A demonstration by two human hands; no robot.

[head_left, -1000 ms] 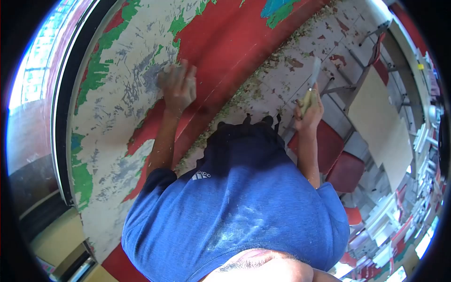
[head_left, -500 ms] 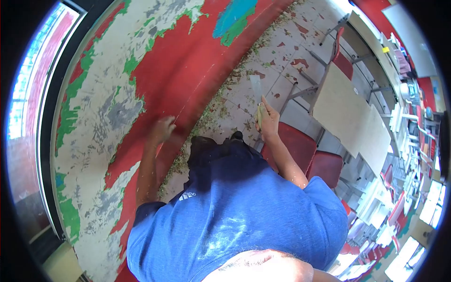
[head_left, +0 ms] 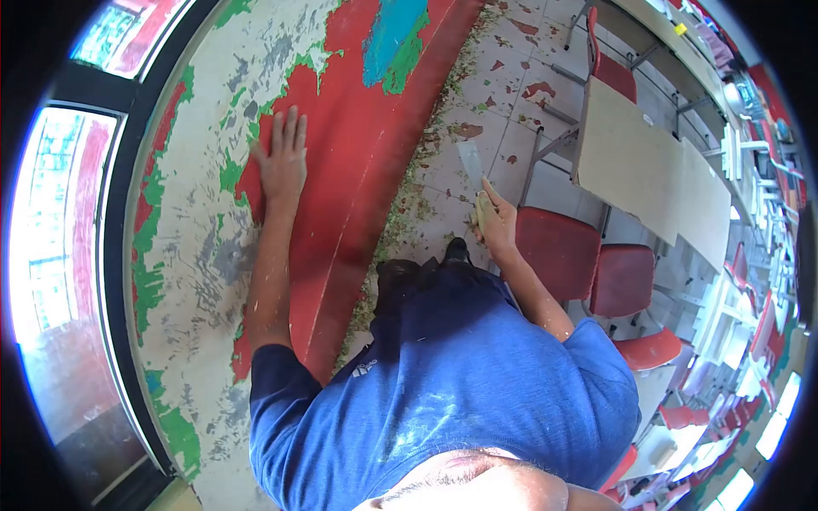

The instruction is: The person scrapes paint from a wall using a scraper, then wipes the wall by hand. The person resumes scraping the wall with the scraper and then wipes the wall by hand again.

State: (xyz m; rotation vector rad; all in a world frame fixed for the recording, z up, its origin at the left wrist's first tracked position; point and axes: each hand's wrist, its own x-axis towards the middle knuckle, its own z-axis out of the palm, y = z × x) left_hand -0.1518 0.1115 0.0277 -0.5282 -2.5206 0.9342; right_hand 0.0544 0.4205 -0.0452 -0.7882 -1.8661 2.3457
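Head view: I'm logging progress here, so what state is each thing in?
Wall: partly stripped, paint patches remaining
Scraper: held clear of the wall
Left hand: spread open, apparently against the wall
Right hand: closed around the scraper
Floor: littered with paint flakes
Shirt: smudged pale
Nearest red chairs: unoccupied

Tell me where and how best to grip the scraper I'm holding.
Grip the scraper by its handle, coming from the side nearest you, as your right hand does. The broad, flat blade points away from you, so approaching from behind should keep your grip clear of its front edge.
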